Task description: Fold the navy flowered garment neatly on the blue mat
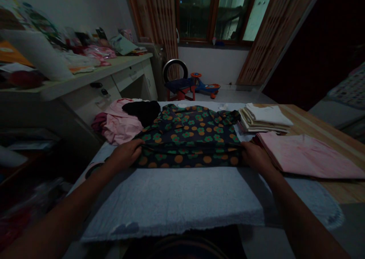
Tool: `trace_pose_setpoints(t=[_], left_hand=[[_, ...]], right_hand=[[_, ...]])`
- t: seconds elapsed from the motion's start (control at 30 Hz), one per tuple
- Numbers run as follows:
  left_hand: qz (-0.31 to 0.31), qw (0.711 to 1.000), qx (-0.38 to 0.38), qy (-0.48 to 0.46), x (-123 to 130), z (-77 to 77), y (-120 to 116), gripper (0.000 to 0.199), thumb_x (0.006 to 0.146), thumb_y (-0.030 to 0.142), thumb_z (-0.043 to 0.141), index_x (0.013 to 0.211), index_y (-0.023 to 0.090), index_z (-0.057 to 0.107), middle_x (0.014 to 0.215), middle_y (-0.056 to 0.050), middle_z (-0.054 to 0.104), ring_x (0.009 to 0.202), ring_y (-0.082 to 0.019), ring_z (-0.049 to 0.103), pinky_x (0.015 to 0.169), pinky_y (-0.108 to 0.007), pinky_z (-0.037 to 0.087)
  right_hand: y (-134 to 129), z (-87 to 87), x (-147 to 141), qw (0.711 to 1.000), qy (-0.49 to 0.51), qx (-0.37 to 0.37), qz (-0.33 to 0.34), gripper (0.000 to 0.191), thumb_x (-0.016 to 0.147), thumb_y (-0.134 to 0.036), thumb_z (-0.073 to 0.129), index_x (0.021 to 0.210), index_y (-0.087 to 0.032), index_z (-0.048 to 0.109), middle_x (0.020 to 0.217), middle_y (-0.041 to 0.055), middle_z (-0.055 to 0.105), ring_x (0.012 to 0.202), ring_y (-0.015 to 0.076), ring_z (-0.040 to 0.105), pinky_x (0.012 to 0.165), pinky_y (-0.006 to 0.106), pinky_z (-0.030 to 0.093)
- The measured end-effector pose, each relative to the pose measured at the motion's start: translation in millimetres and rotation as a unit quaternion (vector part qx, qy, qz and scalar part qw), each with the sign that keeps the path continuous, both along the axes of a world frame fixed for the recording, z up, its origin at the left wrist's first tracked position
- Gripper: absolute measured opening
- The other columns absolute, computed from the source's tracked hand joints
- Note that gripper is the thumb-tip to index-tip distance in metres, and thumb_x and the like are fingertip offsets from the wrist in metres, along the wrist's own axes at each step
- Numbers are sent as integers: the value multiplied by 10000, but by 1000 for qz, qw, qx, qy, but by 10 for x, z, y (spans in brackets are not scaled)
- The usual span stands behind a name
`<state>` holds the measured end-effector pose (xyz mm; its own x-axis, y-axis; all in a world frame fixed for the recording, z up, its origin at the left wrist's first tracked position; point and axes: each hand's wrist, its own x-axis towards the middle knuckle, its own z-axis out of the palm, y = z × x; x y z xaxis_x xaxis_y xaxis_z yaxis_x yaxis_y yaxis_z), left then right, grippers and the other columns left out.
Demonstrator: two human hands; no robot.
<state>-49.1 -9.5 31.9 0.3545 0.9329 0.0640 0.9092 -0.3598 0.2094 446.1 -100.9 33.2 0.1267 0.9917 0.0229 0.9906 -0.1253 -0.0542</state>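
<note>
A dark garment with green flowers and orange dots lies spread across a light blue cloth on the table. My left hand is closed on its left edge, and my right hand grips the right edge. Between the hands the fabric shows a horizontal fold near its front edge. Just beyond my left hand are a crumpled pink cloth and a black cloth. A folded pink garment lies right of my right hand, with a stack of folded white and beige cloths behind it.
At the left stands a cluttered white desk with drawers and a paper roll. Past the table's far edge are a round-backed chair and a blue and orange ride-on toy. The wooden tabletop shows at the right.
</note>
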Motion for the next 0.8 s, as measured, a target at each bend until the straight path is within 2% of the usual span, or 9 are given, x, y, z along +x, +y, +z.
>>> trace_pose_setpoints(t=[0.17,0.27,0.37,0.47,0.6,0.7,0.8], left_hand=[[2,994,-41,106,67,-87,288,332,877,319,381,1030,197,650,1064,-109,703,926,-252,672,784,-335,483],[8,992,-50,114,40,-128,339,320,906,354,372,979,202,643,1013,-99,706,876,-236,673,736,-314,468],[-6,994,-67,85,1,-138,362,343,927,418,362,942,206,631,945,-77,710,832,-217,666,706,-289,454],[-17,996,-75,49,-17,-116,388,361,922,452,361,895,209,627,910,-64,710,829,-214,663,709,-281,452],[-7,999,-41,17,-3,-82,418,379,914,455,348,925,202,631,935,-72,711,872,-227,665,746,-290,467],[-2,999,-18,42,21,-101,428,372,912,419,354,959,192,644,966,-91,716,897,-242,670,783,-310,476],[1,994,-12,111,54,-131,421,308,897,318,378,986,201,648,986,-94,721,914,-245,678,822,-330,472]], right_hand=[[149,-167,15,1000,0,0,-20,347,864,-112,431,1147,-136,630,1074,134,708,940,218,657,766,282,432],[130,-229,55,1000,7,15,-1,395,820,-86,458,1187,-116,601,1129,149,686,1014,231,635,817,292,433],[106,-207,78,1000,11,4,-3,393,793,-66,453,1144,-109,626,1087,153,691,1008,240,635,825,303,432],[122,-114,55,1000,8,-17,-24,355,816,-82,428,1082,-128,658,1035,146,701,957,245,651,776,308,432],[206,-13,-7,998,-13,-8,-65,285,851,-124,438,1040,-143,651,1042,134,695,937,232,655,739,291,422],[275,-38,-31,996,-26,-10,-84,281,866,-117,438,1071,-145,627,1083,132,681,958,221,647,745,279,416],[305,-104,-30,994,-54,-37,-85,317,827,-97,494,1123,-129,603,1110,152,659,962,240,637,738,289,415]])
